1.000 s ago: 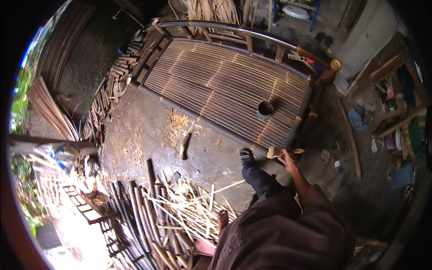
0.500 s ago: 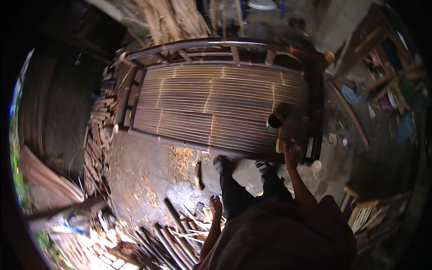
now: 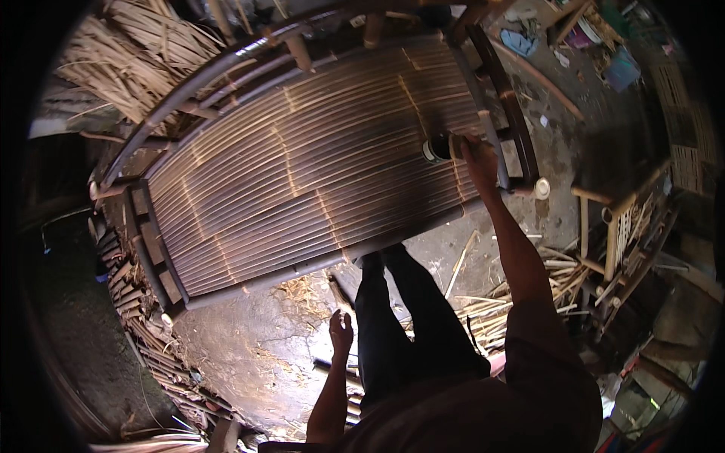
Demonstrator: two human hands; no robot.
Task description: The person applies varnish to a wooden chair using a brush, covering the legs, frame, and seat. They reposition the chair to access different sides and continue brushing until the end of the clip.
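Observation:
A long bench (image 3: 249, 174) with a slatted dark-brown bamboo seat stretches across the view in front of me. Toward the right end of its seat stands a small open can (image 3: 432, 150), dark inside with a pale rim. My right hand (image 3: 480, 160) is closed at the can's right side, gripping a flat tan piece that looks like a brush (image 3: 455, 146). Its lower end is at the can's mouth; whether it dips in, I cannot tell. Lower down, my left hand (image 3: 341, 332) hangs beside my leg, fingers apart and holding nothing.
A curved bamboo rail (image 3: 189, 90) runs along the bench's far side. Split bamboo strips (image 3: 136, 60) are piled at the far left. Cut bamboo pieces (image 3: 136, 302) line the left floor. More sticks (image 3: 491, 317) and a bamboo frame (image 3: 615, 226) lie to the right.
My right hand has gone from the bench's front edge up to the can, carrying the brush-like piece. The view has turned and come closer to the bench. My left hand still hangs low.

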